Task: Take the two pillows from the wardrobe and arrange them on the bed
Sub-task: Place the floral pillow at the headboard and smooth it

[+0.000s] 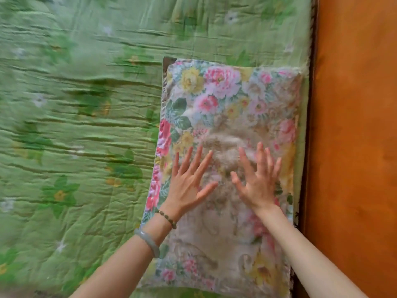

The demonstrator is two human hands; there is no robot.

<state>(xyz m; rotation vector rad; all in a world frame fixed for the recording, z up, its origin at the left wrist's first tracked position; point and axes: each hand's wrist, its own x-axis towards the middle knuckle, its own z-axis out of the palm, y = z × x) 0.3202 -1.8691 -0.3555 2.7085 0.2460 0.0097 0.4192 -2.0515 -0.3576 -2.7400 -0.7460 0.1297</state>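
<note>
I have one floral pillow (pixel 225 93) lying flat on the bed (pixel 75 104), over the green quilt with its flower print. It sits at the right side of the bed, its long edge running just beside the orange wooden panel (pixel 354 125) that borders the mattress. A thin strip of green quilt shows between the pillow and the wood. My left grip (pixel 189 186) is spread wide, palm down, on the left half of the pillow near its middle, and its fingers (pixel 205 166) are straight and fanned apart, holding nothing. My right grip (pixel 257 186) lies the same way on the right half, palm down, with its fingers (pixel 247 164) stretched out and splayed, clamped on nothing. The two grips are near each other but apart, thumbs pointing inward, with a worn, faded patch of the pillow's cover between them. The picture is blurred around my fingertips, so I cannot tell how firmly they press into the fabric. On my left wrist I wear a dark bead bracelet (pixel 166 218), and further up the forearm a pale green bangle (pixel 148 244).
</note>
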